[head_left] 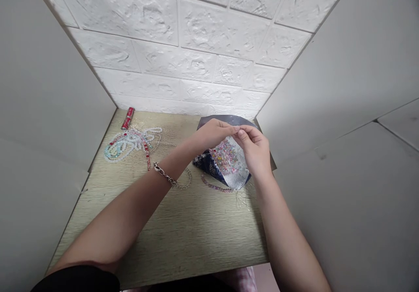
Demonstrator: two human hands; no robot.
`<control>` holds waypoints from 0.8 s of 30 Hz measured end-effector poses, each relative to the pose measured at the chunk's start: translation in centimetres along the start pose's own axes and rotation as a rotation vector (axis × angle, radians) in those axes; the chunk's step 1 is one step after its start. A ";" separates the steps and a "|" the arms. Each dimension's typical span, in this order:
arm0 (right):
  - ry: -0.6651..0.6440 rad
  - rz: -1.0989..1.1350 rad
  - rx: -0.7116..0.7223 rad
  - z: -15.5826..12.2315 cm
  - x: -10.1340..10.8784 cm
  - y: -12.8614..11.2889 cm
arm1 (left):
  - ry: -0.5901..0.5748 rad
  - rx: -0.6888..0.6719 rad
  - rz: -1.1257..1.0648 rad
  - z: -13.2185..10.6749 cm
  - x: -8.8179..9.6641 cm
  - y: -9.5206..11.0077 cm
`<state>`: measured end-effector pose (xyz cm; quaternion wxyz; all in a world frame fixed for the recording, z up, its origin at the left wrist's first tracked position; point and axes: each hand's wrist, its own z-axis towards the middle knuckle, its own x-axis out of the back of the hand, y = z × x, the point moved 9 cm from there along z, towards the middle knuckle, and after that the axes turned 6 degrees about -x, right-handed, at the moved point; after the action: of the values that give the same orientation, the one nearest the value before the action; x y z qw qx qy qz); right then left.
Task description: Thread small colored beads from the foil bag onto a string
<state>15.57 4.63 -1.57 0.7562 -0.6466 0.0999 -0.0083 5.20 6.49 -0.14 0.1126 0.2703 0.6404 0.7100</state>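
My left hand (214, 134) and my right hand (254, 148) meet fingertip to fingertip above an open foil bag (229, 165) full of small coloured beads. Both hands are pinched shut; what sits between the fingers is too small to make out. A chain bracelet (165, 176) hangs on my left wrist. On the wooden table (183, 231) just below the bag lies a short strand of pink beads (216, 187), beside thin clear thread.
A heap of finished bead strings (131, 146), white, green and red, lies at the table's back left. A small red tube (128, 118) rests behind it near the wall. White panels close in the table on the left and right, with a white brick wall behind.
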 end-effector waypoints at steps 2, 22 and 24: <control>-0.018 0.029 -0.009 -0.1 -0.1 -0.1 | 0.000 0.013 -0.008 0.0 0.0 -0.1; 0.148 -0.281 0.234 -1.1 0.2 -3.3 | -0.107 0.122 -0.328 -0.2 -1.8 -0.5; 0.133 -0.265 0.218 -1.0 0.1 -3.1 | -0.123 0.100 -0.313 -0.2 -1.9 -0.5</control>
<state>15.85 3.15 1.35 0.8058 -0.5664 0.0620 -0.1616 6.58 5.48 -1.06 0.2472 0.2155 0.7012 0.6331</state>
